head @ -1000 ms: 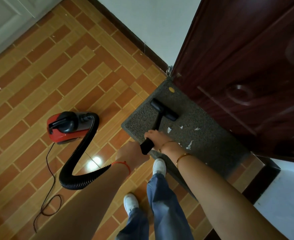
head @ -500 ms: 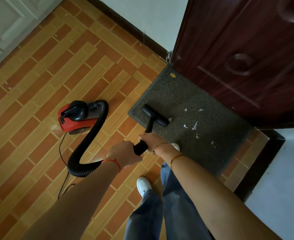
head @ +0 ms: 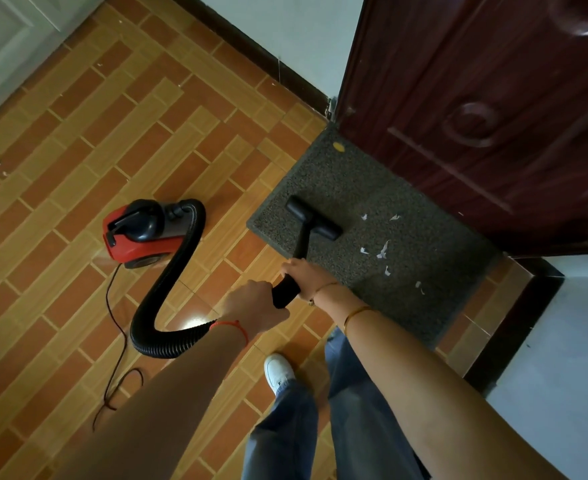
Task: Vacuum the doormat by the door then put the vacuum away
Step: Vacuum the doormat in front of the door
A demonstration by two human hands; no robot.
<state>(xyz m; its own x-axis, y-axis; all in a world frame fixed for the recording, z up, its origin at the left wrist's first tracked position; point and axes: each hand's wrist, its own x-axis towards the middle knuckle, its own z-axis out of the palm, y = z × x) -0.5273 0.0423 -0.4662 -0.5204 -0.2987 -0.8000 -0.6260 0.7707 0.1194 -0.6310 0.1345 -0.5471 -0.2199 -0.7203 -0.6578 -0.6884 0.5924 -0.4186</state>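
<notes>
— So, biggest first: what fills the frame?
— Brick-pattern tile floor [head: 78,140] across the left and centre, a dark red door [head: 476,109] in the upper right, and the grey doormat [head: 434,292] lying at its foot, centre right.
— And the vacuum?
— A red canister vacuum [head: 136,233] sits on the tiles left of centre, well apart from the doormat. Its black ribbed hose [head: 168,296] loops down and back toward the hands; a thin cord [head: 116,341] trails to the lower left.
— Where is the working end?
— The black floor nozzle [head: 315,218] rests on the doormat near its left edge, on a black wand [head: 301,247].
— The hands?
— The right hand [head: 303,271] is curled round the wand's grip. The left hand [head: 254,304] is closed just behind it, probably on the hose end, though its fingers are hidden.
— Smallest?
— White paper scraps [head: 384,249] are scattered on the doormat right of the nozzle, and a yellow spot [head: 338,145] is near its upper corner.
</notes>
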